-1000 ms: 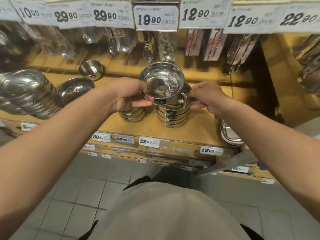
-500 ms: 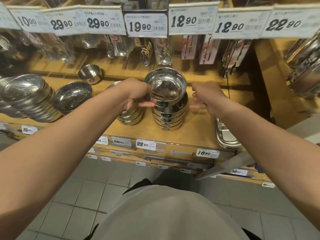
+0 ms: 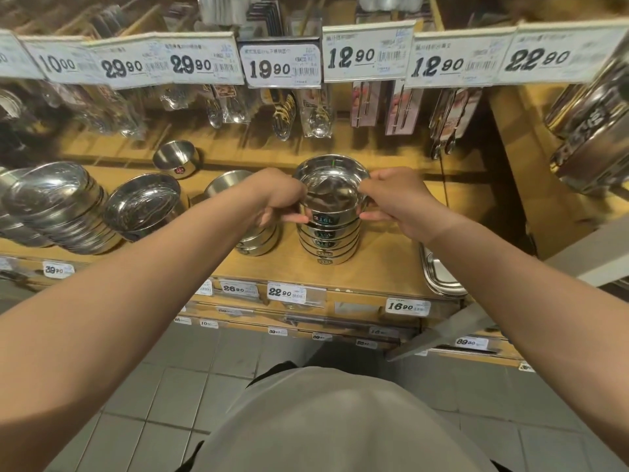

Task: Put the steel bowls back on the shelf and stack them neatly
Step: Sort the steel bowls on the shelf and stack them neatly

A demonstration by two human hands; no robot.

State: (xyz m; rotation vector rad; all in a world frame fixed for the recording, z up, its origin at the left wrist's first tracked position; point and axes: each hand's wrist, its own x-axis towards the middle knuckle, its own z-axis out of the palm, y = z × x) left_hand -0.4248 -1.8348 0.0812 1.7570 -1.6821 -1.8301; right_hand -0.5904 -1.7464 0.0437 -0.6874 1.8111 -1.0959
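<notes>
Bowl (image 3: 332,194) tops stack (image 3: 328,245) — both hands grip it.

Second bowl stack (image 3: 260,238) behind left wrist

Wooden shop shelving (image 3: 279,267) with price tags (image 3: 280,64) above grey tiled floor (image 3: 190,379).

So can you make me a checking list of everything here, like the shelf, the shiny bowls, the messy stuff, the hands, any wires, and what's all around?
Surface: wooden shelf, price labels along its front edge.
Job's things: top bowl sits on the bowl stack; shorter stack to its left.
Clutter: tipped bowls lean at far left; lone small bowl behind; steel trays at right.
Grippers: left hand and right hand both grip the top bowl.
Cables: nothing seen.
Surroundings: hanging packaged utensils, price tags, tiled floor.
</notes>
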